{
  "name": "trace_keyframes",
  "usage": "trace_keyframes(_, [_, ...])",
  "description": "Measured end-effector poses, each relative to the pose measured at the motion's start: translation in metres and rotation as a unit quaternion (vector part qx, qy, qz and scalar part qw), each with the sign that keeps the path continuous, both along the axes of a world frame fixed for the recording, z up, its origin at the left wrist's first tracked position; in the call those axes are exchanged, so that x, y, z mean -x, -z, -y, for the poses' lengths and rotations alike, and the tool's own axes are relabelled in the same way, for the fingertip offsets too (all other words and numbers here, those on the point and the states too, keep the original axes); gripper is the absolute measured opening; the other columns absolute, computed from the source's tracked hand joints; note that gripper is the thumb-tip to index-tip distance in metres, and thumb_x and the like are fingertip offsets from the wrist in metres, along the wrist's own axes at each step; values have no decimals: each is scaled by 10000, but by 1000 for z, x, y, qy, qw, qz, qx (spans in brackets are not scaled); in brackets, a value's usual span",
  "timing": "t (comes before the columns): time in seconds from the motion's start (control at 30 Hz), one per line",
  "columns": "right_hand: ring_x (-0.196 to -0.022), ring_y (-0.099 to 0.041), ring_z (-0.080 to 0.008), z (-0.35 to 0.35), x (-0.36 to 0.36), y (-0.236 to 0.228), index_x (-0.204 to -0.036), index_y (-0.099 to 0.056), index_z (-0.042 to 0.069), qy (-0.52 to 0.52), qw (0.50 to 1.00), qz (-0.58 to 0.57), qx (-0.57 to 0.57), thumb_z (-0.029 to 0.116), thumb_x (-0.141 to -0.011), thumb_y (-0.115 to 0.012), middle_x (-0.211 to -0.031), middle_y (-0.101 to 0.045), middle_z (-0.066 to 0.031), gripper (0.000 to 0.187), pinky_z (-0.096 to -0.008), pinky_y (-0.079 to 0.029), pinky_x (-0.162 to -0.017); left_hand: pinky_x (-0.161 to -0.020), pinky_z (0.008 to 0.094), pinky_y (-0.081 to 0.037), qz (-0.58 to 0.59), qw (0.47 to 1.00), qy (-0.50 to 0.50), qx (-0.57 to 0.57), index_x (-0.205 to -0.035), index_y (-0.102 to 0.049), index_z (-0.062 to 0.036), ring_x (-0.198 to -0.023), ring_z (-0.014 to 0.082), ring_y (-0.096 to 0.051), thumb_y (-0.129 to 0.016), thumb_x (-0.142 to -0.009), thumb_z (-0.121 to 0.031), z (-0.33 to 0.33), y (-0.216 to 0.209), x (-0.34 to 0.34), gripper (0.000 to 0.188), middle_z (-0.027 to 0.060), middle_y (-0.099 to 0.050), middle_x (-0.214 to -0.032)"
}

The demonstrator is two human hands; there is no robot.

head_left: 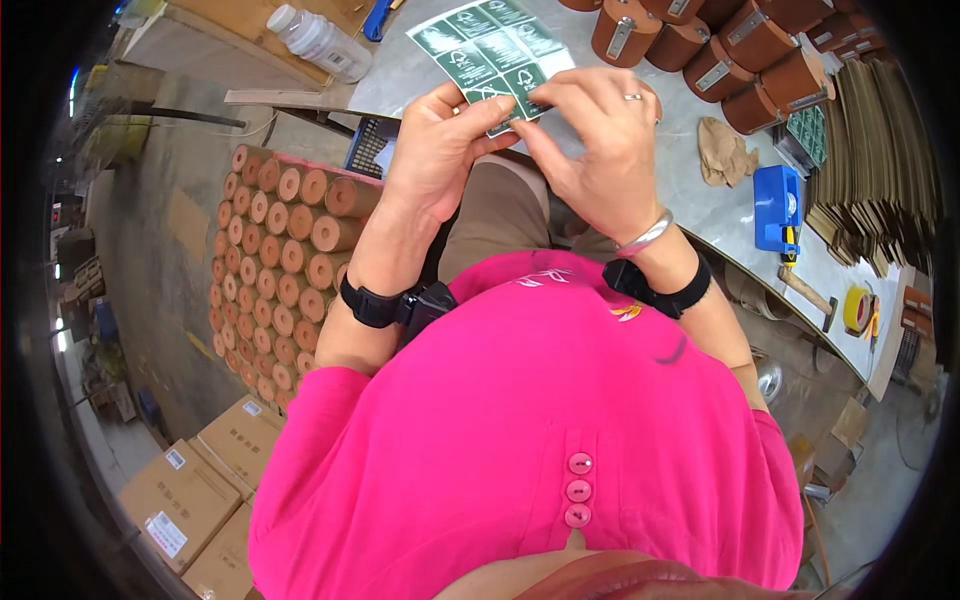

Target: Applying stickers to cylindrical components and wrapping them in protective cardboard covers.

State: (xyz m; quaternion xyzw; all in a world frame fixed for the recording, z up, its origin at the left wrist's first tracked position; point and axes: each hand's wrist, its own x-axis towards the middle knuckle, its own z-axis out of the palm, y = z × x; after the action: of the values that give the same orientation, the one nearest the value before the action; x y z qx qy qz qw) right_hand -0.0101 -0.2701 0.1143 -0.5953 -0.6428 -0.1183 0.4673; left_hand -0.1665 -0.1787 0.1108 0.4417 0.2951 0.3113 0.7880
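A sheet of green stickers (pixel 488 52) with white print is held up over the edge of the grey table (pixel 670 150). My left hand (pixel 432 150) is closed on its lower left part, thumb lying on the front. At the lower right corner, the thumb and fingertips of my right hand (pixel 605 140) pinch the sheet's edge close to the left thumb. Whether a single sticker is lifted there cannot be made out. The far part of the sheet is free of both hands.
Brown cylindrical containers (pixel 680 45) with metal clasps are piled at the far right, beside stacked cardboard pieces (pixel 868 150). A blue tape dispenser (pixel 777 210), a hammer (pixel 808 292) and yellow tape (pixel 857 308) lie nearer. A plastic bottle (pixel 320 42) stands far left. Stacked brown cylinders (pixel 285 250) and cartons (pixel 185 500) are at left.
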Motion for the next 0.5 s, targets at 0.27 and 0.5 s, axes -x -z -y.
trace_keyframes(0.27, [-855,-589,-240,-1,-5,9,-867,-696,94,-23,999,8,48,167,-761,-751,-831,-649,-16,140,-406,-368,-848,-762,288,-570,-11,999,-17,-37,-986,-647,-14,-837,127,-673,-732,-878,-83,2,-4,-6,153,69,-698,-924])
trace_keyframes(0.5, [-813,-603,-253,-2,-11,4,-859,-717,81,-48,996,16,74,142,-782,-704,-777,-651,-36,100,-409,-383,-822,-756,255,-541,-51,991,11,-125,-1021,-643,8,-831,116,-671,-726,-863,-16,-1,-8,-5,181,83,-707,-937])
